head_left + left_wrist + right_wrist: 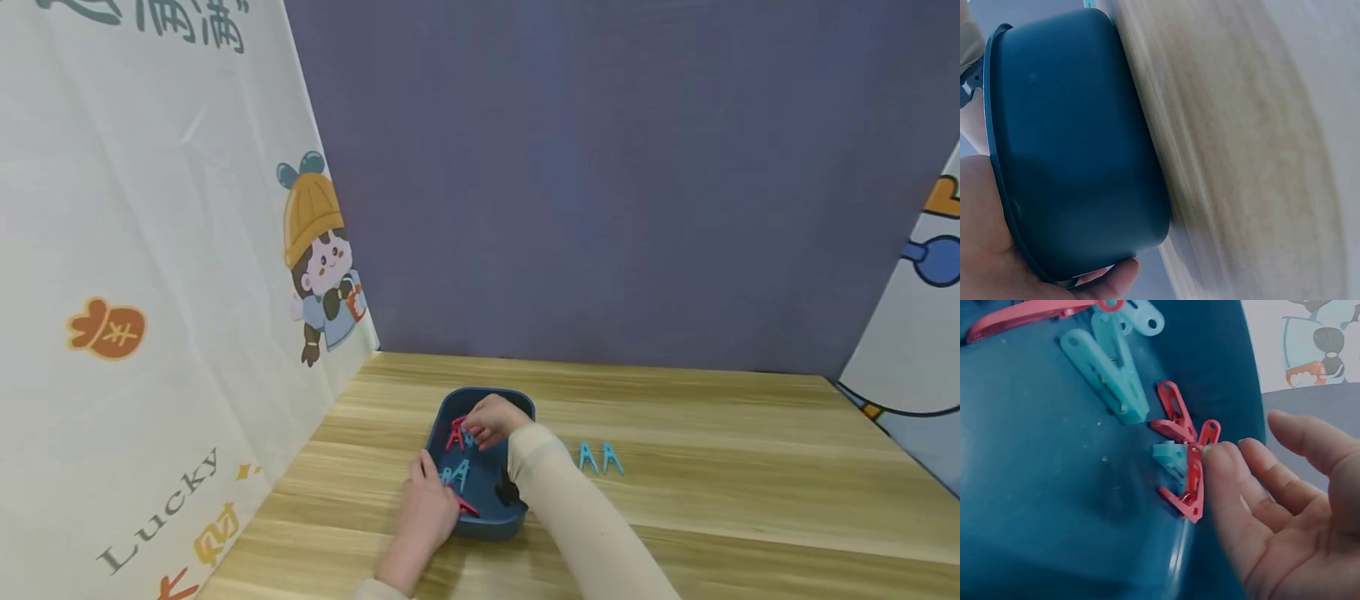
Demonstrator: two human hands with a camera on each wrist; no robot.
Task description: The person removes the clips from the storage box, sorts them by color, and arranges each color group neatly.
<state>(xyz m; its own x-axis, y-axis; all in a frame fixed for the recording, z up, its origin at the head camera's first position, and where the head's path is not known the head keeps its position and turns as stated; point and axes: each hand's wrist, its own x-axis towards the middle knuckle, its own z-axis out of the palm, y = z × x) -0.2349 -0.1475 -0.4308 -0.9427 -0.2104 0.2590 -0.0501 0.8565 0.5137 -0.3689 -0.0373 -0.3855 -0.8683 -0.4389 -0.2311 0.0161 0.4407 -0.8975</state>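
Observation:
A dark blue plastic bin (487, 528) stands on the wooden table, holding red and light-blue clothespins. My left hand (431, 500) grips its near left side; in the left wrist view a fingertip (1119, 280) curls against the outer wall. Inside the far end is my right hand (495, 421), its index finger touching a small cluster of red clothespins (455, 435) and a light-blue clothespin (1175, 464). In the right wrist view its thumb stands apart from the fingers, pinching nothing. Another light-blue clothespin (461, 475) and a red one (467, 507) lie nearer the left hand.
Light-blue clothespins (611, 458) lie on the wooden table (735, 475) just right of the bin, partly behind the right sleeve (573, 508). A grey-blue panel (585, 183) rises behind the table, and a white printed sheet (180, 250) hangs along the left side.

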